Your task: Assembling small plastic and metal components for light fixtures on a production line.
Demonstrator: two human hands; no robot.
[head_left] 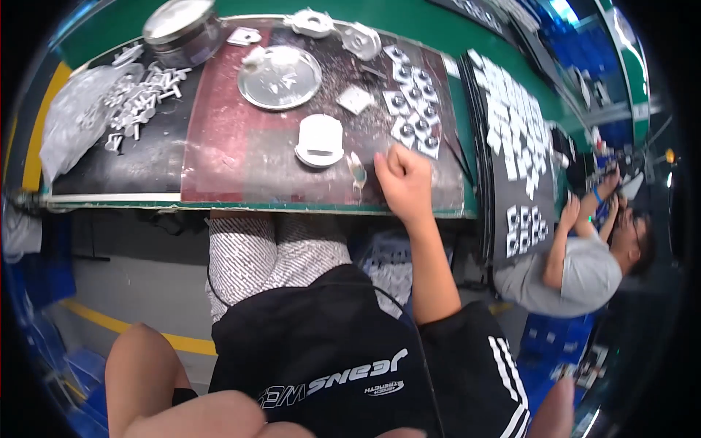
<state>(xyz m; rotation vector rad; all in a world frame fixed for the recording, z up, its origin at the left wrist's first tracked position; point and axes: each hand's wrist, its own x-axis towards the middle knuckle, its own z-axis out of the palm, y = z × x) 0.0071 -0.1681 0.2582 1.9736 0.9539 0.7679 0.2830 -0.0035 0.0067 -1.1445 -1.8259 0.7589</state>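
Note:
My right hand (405, 181) is curled into a fist over the front right of the dark red mat. Whatever it may hold is hidden by the fingers. To its left sits a round white part with a squarish raised top (321, 139). Just beyond the fist lie several white square plates with dark round centres (416, 109). My left arm (142, 372) is bent up close to the camera. Of the left hand (212, 416), only a large, cropped part shows at the lower edge, so its fingers cannot be read.
A round metal lid (292, 95) holds small white bits. White stemmed pieces (139, 106) spill beside a clear plastic bag (69, 135), near a metal tin (182, 47). Stacked black trays (504, 190) carrying white pieces stand right; beyond sits a co-worker in a grey shirt (569, 274).

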